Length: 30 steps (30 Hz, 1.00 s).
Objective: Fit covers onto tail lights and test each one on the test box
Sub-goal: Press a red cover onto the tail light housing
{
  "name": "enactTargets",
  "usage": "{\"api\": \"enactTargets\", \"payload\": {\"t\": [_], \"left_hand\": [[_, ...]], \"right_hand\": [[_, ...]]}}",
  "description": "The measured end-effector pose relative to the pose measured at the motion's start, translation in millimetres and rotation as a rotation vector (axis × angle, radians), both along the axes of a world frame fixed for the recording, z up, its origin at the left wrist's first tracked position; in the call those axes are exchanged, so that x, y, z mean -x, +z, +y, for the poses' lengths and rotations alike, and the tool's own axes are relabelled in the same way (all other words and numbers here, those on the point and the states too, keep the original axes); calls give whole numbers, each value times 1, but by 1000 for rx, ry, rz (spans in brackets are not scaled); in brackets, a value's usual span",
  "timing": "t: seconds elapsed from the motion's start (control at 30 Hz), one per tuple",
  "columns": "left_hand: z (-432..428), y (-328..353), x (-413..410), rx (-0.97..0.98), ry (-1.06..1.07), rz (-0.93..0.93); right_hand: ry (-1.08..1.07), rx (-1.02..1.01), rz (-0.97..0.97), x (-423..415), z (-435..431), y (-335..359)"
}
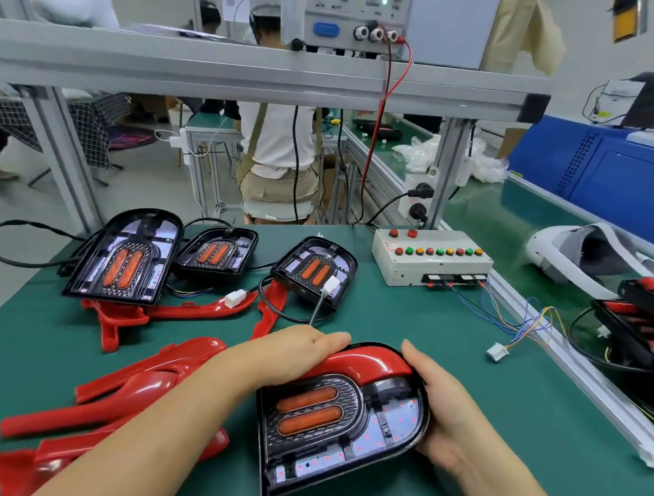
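A black tail light with two orange lenses lies on the green mat near the front. A glossy red cover sits on its upper edge. My left hand lies flat over the left part of the cover, pressing on it. My right hand cups the light's right rim, fingers curled round the edge. The grey test box with coloured buttons stands at the back right, with its white plug loose on the mat.
Three more tail lights with cables stand at the back left. Loose red covers lie at the left. A power supply sits on the shelf above. Stacked lights and a headset lie on the conveyor at right.
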<state>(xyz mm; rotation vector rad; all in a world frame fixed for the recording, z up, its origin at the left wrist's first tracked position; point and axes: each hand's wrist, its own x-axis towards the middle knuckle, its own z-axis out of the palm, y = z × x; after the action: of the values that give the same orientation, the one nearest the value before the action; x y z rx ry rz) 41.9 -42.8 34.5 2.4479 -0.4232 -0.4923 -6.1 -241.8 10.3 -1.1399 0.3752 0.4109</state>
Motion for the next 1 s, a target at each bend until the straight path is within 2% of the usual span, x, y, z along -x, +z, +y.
{"api": "enactTargets", "payload": {"t": [0.3, 0.57, 0.77, 1.0], "left_hand": [[-5, 5, 1, -81, -94, -104], [-4, 4, 4, -158, -87, -175], [-7, -4, 4, -209, -121, -313], [-8, -15, 1, -259, -33, -454]], "right_hand": [[-91, 88, -47, 1, 0, -4], [25, 90, -194, 4, -5, -4], [-3, 117, -285, 1, -4, -5], [-25, 120, -306, 1, -2, -6]]}}
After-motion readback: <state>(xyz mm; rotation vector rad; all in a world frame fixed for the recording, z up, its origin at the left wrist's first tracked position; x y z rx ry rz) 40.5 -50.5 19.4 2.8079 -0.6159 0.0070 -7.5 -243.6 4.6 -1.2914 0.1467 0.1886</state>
